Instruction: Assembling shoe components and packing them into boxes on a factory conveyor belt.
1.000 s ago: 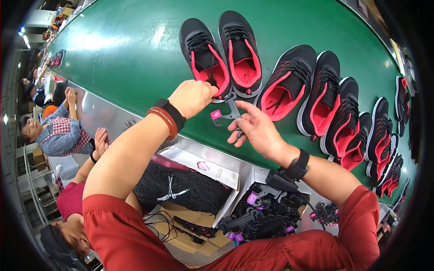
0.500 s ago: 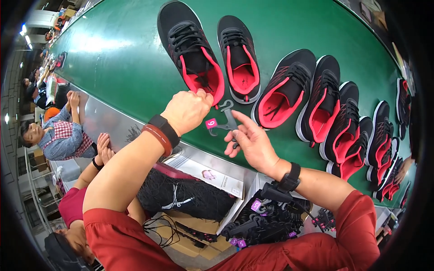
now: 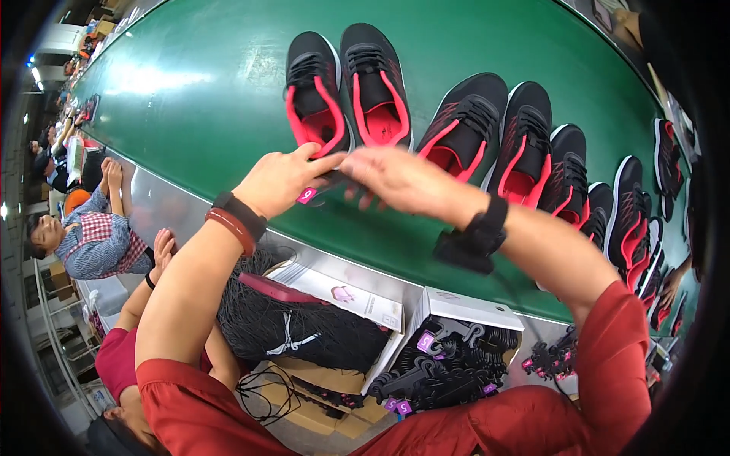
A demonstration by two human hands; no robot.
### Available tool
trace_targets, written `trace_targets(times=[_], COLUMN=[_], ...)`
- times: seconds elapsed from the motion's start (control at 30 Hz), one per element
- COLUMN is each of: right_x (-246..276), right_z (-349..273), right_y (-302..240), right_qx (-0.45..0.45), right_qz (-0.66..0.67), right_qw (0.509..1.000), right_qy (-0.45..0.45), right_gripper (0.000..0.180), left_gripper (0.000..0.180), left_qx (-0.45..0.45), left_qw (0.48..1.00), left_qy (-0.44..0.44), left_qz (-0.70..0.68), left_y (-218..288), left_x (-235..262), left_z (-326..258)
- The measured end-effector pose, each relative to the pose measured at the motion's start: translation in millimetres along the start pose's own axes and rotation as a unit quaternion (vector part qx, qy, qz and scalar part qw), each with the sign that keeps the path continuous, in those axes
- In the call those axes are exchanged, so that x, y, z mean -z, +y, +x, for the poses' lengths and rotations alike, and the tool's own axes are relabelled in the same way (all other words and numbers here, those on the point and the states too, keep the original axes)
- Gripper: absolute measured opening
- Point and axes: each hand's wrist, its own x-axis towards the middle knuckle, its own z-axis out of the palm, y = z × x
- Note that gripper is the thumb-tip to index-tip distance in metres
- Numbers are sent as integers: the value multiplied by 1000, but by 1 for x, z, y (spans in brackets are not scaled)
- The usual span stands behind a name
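Observation:
A pair of black sneakers with pink-red linings lies side by side on the green belt, the left sneaker (image 3: 313, 99) next to the right sneaker (image 3: 372, 83). By their heels, my left hand (image 3: 280, 181) is closed on a dark plastic shoe hanger (image 3: 331, 180) with a small pink tag (image 3: 306, 195). Its fingertips are close to the left sneaker's heel; whether they touch it I cannot tell. My right hand (image 3: 399, 181) reaches across at the hanger's other side, its fingers partly smeared by motion. Most of the hanger is hidden between the hands.
More matching sneakers (image 3: 525, 144) stand in a row to the right on the green belt (image 3: 190, 129). Below its metal edge are a white box of black hangers (image 3: 449, 353) and a bundle of black laces (image 3: 304, 327). Co-workers (image 3: 103, 239) are at the left.
The left sneaker, held at its heel by my left hand before, now lies level beside its mate. My right hand has brought the hanger leftward to my left hand.

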Motion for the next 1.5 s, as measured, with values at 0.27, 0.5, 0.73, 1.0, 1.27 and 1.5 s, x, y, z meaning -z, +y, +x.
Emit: trace_targets(times=[0.27,0.5,0.73,1.0,1.27,1.5], right_x=[51,22,0,49,51,38], right_z=[31,42,60,24,-144,-154], right_y=[19,23,20,18,18,62], right_qx=[63,238,238,267,27,46], right_qz=[-562,-608,-627,-448,-482,-532], right_qw=[819,757,741,848,867,836], right_qy=[-99,25,42,93,125,128], right_gripper=[21,30,10,29,33,22], left_gripper=[37,23,25,49,29,7], left_qx=[56,120,118,85,0,-99], left_qw=[998,989,986,995,996,994], left_qy=[36,35,58,7,40,-41], left_qz=[-10,-77,-107,-60,-80,-33], left_y=[-14,-16,-11,-1,73,83], left_x=[-8,-14,-4,14,1,-1], left_z=[-15,-18,-23,-38,24,40])
